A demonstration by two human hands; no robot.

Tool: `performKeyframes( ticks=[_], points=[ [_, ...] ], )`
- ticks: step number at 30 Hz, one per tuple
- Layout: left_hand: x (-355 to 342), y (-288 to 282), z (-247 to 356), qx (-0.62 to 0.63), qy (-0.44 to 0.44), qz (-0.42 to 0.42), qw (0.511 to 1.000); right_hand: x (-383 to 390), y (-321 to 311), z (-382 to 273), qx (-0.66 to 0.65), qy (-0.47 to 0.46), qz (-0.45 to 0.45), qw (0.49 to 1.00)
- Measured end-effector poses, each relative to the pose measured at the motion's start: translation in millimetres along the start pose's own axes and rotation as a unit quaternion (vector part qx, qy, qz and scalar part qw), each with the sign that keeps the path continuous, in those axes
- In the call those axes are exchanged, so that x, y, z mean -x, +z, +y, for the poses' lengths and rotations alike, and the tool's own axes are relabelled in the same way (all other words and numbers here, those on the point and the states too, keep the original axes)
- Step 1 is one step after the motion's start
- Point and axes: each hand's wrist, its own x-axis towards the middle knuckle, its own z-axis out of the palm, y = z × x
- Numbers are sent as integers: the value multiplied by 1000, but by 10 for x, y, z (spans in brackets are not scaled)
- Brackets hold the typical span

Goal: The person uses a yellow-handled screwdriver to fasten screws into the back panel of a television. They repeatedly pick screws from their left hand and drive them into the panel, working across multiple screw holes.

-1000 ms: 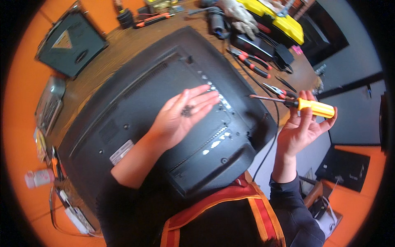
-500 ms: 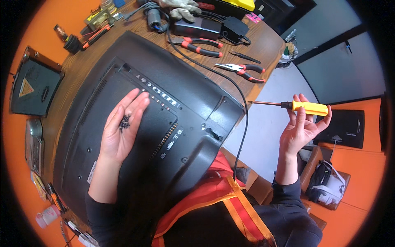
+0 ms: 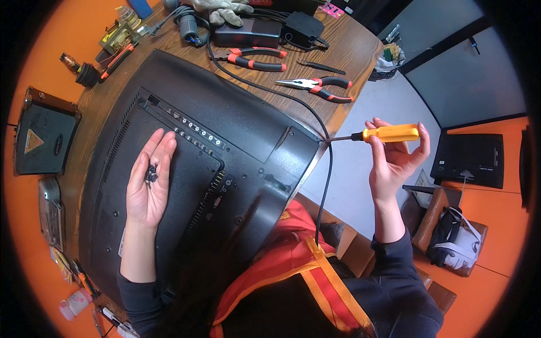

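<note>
A large black flat-screen TV (image 3: 225,96) lies back side up on the wooden table, its row of sockets showing. Over its left part is my left hand (image 3: 149,191), palm up and cupped, holding a small pile of dark screws (image 3: 152,173). My right hand (image 3: 393,163) grips a screwdriver (image 3: 391,133) by its yellow handle, off the table's right side. The shaft points left, and its tip is at the TV's right corner beside a black cable (image 3: 329,186). Whether the tip touches the TV I cannot tell.
Past the TV lie needle-nose pliers (image 3: 318,87), red-and-black pliers (image 3: 253,58), tweezers (image 3: 321,67), a power adapter (image 3: 304,29) and a work glove (image 3: 222,11). A dark case (image 3: 48,135) and a pink-and-white bottle (image 3: 75,305) are on the left. The cable hangs down across the TV's right corner.
My right hand has moved the screwdriver left, bringing its tip to the TV's corner. My left hand still cups the screws. The whole view has shifted slightly.
</note>
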Motion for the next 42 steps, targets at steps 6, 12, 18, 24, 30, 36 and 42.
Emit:
performKeyframes(
  ticks=[6,12,18,24,30,36,42],
  points=[
    [3,-10,6,0,-1,-1,1000,-13,45,64,44,-28,-33,998],
    [9,-12,11,-6,0,8,1000,-26,74,106,45,-43,-54,997],
    [6,10,1,-9,2,13,1000,-42,84,92,63,-62,-64,994],
    [4,18,-8,-15,3,15,1000,-60,100,61,85,-74,-77,991],
    [3,11,-9,-27,5,15,1000,-76,105,67,87,-78,-92,989],
    [6,10,-9,-31,5,15,999,-96,121,71,74,-66,-111,989],
    [2,18,-8,-35,1,15,999,-159,113,48,41,-30,-161,986]
  ],
)
